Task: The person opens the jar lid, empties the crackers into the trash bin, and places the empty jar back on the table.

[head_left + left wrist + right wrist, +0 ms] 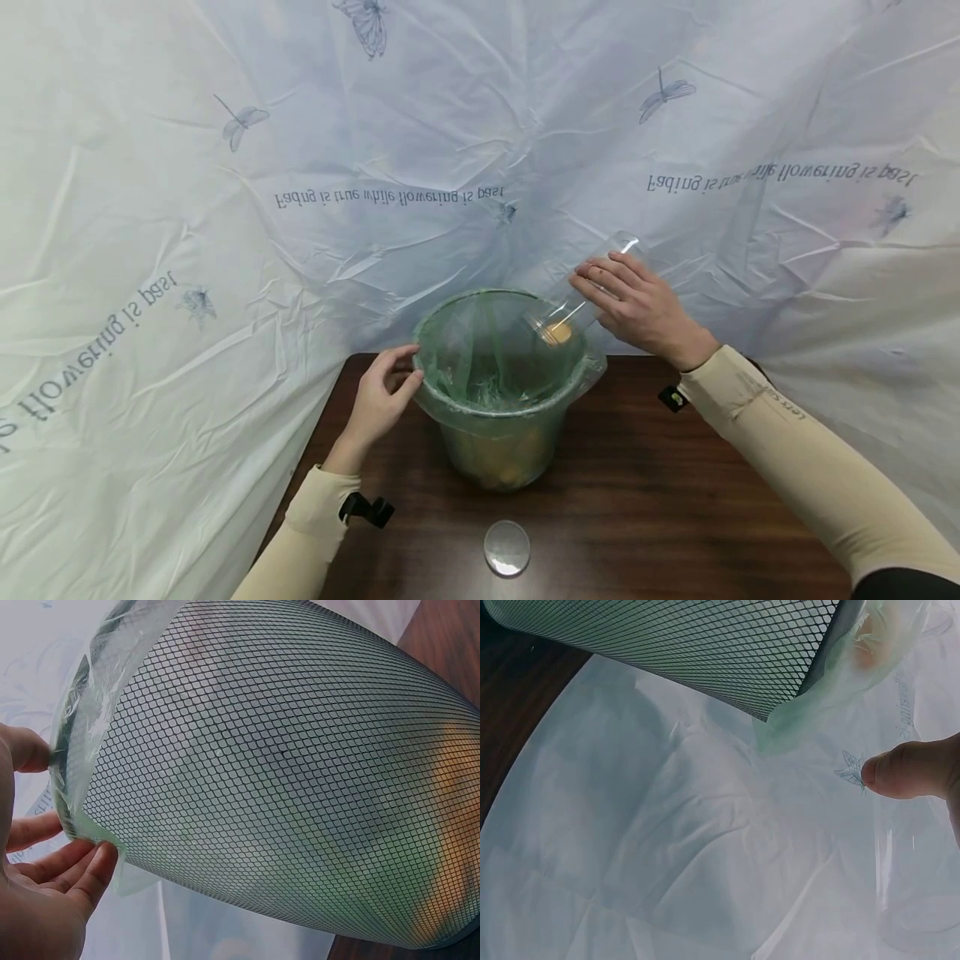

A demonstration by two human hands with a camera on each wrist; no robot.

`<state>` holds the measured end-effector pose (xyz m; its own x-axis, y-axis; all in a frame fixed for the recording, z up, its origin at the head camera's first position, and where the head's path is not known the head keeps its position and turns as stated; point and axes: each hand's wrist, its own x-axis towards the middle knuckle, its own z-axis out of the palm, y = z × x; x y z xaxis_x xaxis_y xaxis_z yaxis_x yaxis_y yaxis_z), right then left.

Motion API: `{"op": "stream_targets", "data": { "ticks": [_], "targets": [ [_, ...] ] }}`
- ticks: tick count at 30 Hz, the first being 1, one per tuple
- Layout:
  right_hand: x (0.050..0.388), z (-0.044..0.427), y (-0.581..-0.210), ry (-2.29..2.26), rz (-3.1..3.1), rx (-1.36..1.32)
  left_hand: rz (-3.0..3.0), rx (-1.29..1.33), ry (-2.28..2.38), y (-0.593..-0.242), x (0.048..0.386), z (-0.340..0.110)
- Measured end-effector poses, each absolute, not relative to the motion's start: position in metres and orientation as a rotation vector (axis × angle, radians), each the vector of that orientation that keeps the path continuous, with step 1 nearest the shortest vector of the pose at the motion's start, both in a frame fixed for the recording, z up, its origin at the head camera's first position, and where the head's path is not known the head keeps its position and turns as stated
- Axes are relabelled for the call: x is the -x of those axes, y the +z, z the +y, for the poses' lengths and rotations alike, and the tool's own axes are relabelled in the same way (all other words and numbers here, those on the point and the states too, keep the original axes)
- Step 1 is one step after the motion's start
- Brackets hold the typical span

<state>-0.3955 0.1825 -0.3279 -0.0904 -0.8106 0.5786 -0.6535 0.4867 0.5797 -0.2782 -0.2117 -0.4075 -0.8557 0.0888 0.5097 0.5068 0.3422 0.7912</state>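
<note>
A mesh trash bin (502,450) stands upright on the table, lined with a thin green plastic bag (465,350) folded over its rim. My left hand (382,392) grips the rim and bag at the left side; in the left wrist view its fingers (94,877) lie along the bag's edge. My right hand (637,304) holds a clear plastic jar (626,243), tilted with its mouth down over the bin's right side. A round orange-yellow piece (557,333) shows at the jar's mouth; whether it is inside or just below cannot be told. Orange-yellow contents show dimly through the bin's lower wall.
A round clear lid (507,548) lies on the dark wood table (637,517) in front of the bin. White printed sheeting (420,125) hangs behind and at both sides, close to the bin's back.
</note>
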Motion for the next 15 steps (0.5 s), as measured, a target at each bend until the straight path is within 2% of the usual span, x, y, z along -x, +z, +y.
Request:
{"op": "stream_targets", "data": {
  "ticks": [15],
  "targets": [
    [0.3991,0.1809,-0.3287,-0.224,-1.819,-1.232,-2.216,0.557,-1.496,-0.4096,0.2805,-0.2132]
  ]
}}
